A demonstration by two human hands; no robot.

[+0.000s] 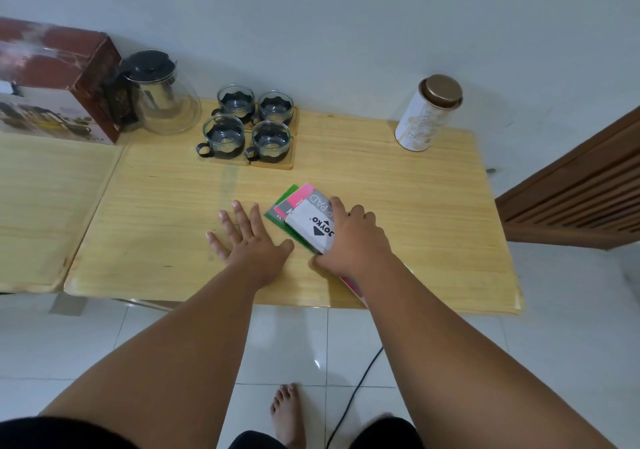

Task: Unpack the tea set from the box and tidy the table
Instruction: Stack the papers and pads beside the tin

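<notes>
My right hand [349,237] grips the pads [308,220], my left hand [249,237] flat, fingers spread, empty on the surface [398,206], cups [247,124] behind.

My right hand [353,237] grips a fanned stack of pads [304,216]; my left hand [249,240] lies flat, fingers spread, beside it. Four cups [249,124] at twelve o'clock, teapot [162,95] and box [59,81] at ten, tin [427,112] at two.
</notes>
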